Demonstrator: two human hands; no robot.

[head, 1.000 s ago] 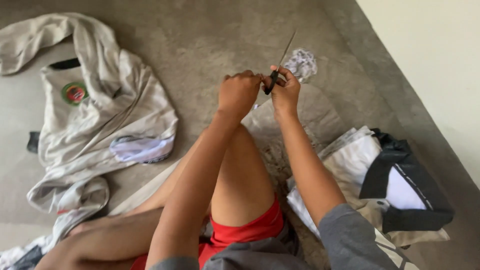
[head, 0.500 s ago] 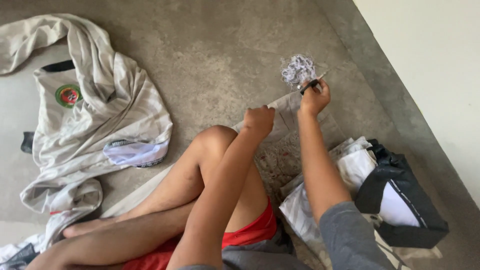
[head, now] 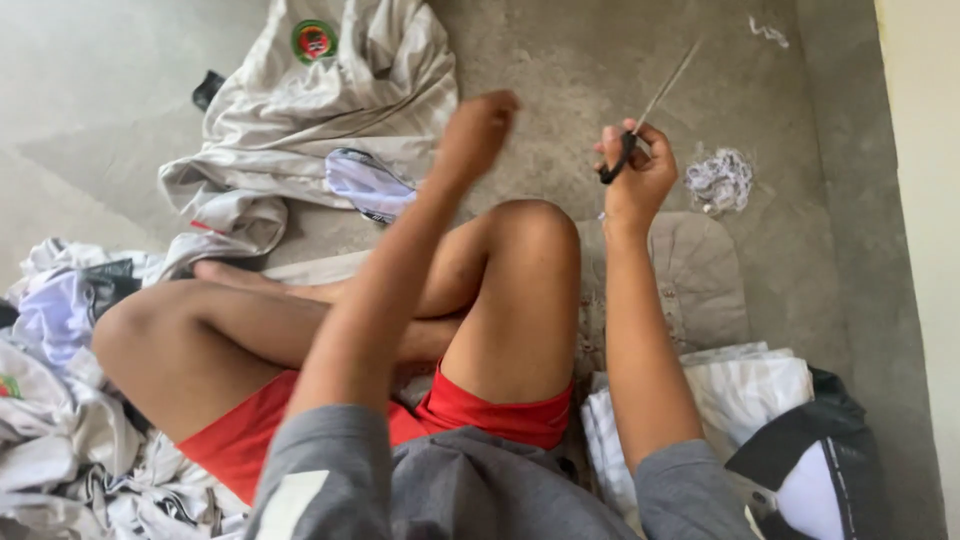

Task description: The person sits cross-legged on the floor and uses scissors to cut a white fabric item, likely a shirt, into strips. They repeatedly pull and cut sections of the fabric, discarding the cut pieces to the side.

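Scissors [head: 640, 125] sit gripped in right hand [head: 638, 170], blades up and clear of the knee, near the thread-scrap pile [head: 719, 180] on the floor [head: 560, 60]; left hand [head: 478, 130] hangs loosely curled, empty, raised above the cream shirt [head: 330, 110].

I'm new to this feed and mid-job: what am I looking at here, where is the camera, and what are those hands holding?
This is one view from a camera worn on a person's head, looking down at their own lap as they sit on a concrete floor. The right hand grips scissors with black handles, blades pointing up and away. The left hand is raised and looks empty. On the floor lie a pale garment with a round badge, a small clump of threads, and folded white cloth beside a black bag.
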